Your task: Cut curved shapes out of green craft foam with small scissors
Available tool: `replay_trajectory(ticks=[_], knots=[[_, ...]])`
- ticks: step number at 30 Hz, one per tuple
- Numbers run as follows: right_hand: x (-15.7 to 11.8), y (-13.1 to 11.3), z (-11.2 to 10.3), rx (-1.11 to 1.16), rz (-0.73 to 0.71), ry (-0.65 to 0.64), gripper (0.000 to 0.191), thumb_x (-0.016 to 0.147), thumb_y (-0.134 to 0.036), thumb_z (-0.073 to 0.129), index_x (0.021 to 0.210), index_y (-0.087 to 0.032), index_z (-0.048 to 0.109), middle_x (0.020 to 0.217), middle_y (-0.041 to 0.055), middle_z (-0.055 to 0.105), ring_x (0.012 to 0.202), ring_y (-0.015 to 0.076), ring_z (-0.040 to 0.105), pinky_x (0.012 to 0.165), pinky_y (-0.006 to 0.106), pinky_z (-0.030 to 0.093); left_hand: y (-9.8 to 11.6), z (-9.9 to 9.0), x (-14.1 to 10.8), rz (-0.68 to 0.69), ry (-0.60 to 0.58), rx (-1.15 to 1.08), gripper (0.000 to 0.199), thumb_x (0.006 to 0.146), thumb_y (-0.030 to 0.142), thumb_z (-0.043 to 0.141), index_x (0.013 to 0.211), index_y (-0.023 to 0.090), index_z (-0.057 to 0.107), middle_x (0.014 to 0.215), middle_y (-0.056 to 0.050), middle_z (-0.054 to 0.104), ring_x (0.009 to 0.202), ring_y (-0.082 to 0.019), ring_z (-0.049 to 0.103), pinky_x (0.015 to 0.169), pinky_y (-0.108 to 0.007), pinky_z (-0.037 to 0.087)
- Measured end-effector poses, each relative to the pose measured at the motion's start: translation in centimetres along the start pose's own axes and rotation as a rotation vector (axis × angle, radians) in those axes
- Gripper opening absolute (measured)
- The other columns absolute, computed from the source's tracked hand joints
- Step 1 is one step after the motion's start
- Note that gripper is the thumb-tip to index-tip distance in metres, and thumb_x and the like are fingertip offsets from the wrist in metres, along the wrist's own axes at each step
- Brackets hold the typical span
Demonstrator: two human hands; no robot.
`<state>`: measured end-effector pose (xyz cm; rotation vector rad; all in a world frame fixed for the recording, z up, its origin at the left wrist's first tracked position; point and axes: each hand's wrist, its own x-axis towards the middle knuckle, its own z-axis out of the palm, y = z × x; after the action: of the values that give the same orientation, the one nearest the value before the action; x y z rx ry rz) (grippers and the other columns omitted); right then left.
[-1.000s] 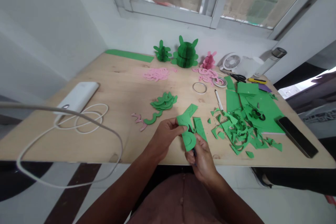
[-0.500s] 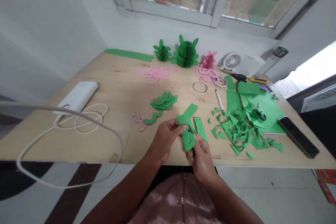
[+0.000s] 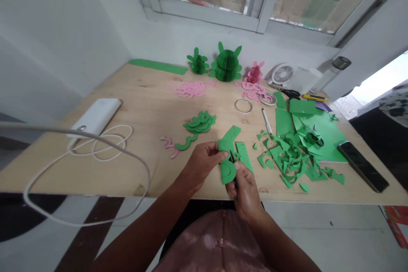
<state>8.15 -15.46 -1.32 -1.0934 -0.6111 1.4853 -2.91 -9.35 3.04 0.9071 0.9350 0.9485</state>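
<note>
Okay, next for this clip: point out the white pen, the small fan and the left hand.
White pen (image 3: 267, 120): head view, middle of its barrel.
Small fan (image 3: 282, 75): head view, centre of its round grille.
Left hand (image 3: 204, 162): head view, back of the hand.

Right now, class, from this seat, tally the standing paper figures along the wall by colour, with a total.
Green: 2 (small green figure, large green figure)
Pink: 1 (pink figure)
Total: 3

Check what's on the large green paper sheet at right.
On the sheet: black looped handles, green paper scraps and, at its far edge, a green paper rectangle. Anything beneath is hidden.
</note>
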Motion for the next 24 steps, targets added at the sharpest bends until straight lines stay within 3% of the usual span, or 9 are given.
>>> replay_trajectory(ticks=[16, 24], knots=[[0.1, -0.4, 0.6, 0.085, 0.038, 0.049, 0.046, 0.069, -0.059, 0.069, 0.066, -0.021, 0.043, 0.044, -0.0112, 0.031, 0.037, 0.0043, 0.018, 0.035, 0.018, 0.013, -0.5, 0.0, 0.1, -0.01, 0.035, -0.026, 0.009, 0.065, 0.024, 0.068, 0.068, 0.016, 0.068, 0.068, 0.0, 0.068, 0.067, -0.014, 0.059, 0.071, -0.027, 0.044], [0.3, -0.2, 0.3, 0.054, 0.034, 0.063, 0.046, 0.071, -0.06, 0.067, 0.067, -0.02, 0.045, 0.045, -0.0108, 0.033, 0.037, 0.0043, 0.02, 0.035, 0.019, 0.013, -1.0, -0.1, 0.2, -0.029, 0.066, -0.06, 0.016, 0.067, 0.03, 0.07, 0.062, 0.015, 0.067, 0.059, -0.001, 0.064, 0.059, -0.013, 0.055, 0.064, -0.027, 0.045]])
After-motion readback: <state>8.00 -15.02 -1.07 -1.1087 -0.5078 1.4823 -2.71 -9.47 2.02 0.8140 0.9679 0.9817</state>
